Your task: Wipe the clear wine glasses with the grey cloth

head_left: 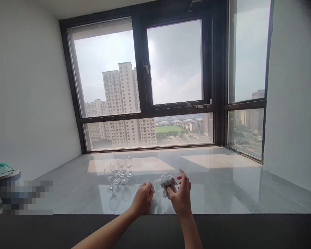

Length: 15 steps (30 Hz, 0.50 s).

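Note:
My left hand (142, 200) is closed around a clear wine glass (157, 188), held over the near edge of the marble sill. My right hand (181, 195) pinches a small white cloth (168, 181) that is bunched at the glass's rim, with some fingers spread. Several more clear wine glasses (119, 173) stand upright in a cluster on the sill, just left of and beyond my hands.
The glossy grey marble sill (209, 180) runs to a large dark-framed window (142, 90). A dark ledge (248, 231) crosses the bottom. At the far left stands a bottle with a green cap (2, 168) beside a blurred patch. White walls flank both sides.

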Motion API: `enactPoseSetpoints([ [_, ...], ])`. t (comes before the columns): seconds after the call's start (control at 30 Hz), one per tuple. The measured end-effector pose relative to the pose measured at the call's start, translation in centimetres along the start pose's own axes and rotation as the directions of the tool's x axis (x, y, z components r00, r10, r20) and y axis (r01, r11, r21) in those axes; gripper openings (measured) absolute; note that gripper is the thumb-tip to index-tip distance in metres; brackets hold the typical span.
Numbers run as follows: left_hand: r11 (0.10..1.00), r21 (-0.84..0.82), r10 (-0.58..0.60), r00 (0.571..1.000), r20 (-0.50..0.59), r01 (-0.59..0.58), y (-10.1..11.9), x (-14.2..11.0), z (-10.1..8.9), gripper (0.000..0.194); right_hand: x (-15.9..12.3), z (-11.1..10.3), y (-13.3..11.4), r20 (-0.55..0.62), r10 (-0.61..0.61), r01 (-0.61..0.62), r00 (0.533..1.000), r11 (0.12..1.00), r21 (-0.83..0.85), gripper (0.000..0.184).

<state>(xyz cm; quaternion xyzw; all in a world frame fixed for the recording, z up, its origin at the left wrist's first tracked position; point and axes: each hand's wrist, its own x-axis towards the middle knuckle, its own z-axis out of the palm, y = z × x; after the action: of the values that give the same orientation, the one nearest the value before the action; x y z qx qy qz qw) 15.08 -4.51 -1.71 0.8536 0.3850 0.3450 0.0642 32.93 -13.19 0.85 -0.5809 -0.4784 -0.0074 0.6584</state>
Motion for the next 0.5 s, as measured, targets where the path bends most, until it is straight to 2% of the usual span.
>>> enactPoseSetpoints([
  [0.27, 1.000, 0.011, -0.013, 1.000, 0.013, 0.012, -0.05, 0.01, 0.05, 0.014, -0.11, 0.46, -0.29, 0.024, -0.067, 0.066, 0.997, 0.997, 0.043, 0.053],
  [0.4, 1.000, 0.021, -0.017, 1.000, 0.018, 0.016, 0.06, 0.04, -0.02, 0.014, -0.20, 0.52, -0.67, 0.008, -0.149, 0.149, 0.989, 0.989, -0.001, 0.060],
  [0.5, 1.000, 0.023, -0.010, 1.000, 0.021, 0.009, 0.05, 0.07, 0.03, 0.015, -0.33, 0.57, -0.66, 0.076, -0.198, 0.196, 0.977, 0.980, 0.035, 0.066],
])
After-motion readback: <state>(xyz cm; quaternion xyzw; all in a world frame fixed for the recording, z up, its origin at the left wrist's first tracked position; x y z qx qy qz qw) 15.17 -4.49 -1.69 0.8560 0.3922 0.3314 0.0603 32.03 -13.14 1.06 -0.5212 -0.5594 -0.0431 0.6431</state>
